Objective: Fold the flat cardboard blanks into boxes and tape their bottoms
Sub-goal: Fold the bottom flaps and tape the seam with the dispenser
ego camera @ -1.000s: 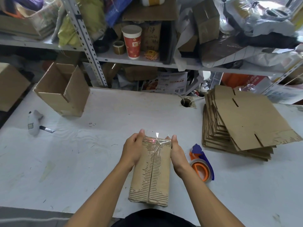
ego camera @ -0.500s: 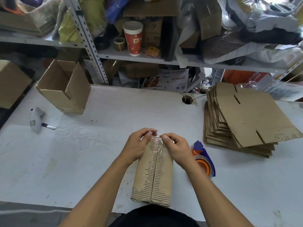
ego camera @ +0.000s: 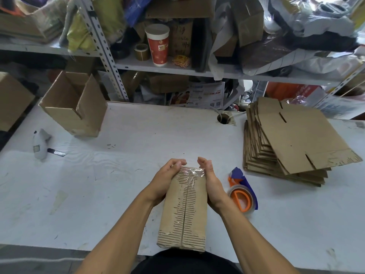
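Observation:
A folded cardboard box (ego camera: 184, 210) stands bottom-up on the white table (ego camera: 118, 175) in front of me, its two bottom flaps closed with clear tape along the seam and over the far edge. My left hand (ego camera: 166, 180) grips its left side, fingers curled over the far top corner. My right hand (ego camera: 210, 180) holds the right side, fingers curled at the far edge. An orange and blue tape dispenser (ego camera: 242, 191) lies just right of the box. A stack of flat cardboard blanks (ego camera: 292, 143) sits at the right.
An open finished box (ego camera: 75, 107) stands at the far left of the table, with another box (ego camera: 11, 99) at the left edge. A white utility knife (ego camera: 42, 144) lies at the left. Cluttered shelves (ego camera: 158, 66) rise behind, and a cable hole (ego camera: 224, 118) is in the tabletop.
My hands moved from the box's sides onto the far end, pressing the tape there, then slid back apart to the sides. The box stayed in place.

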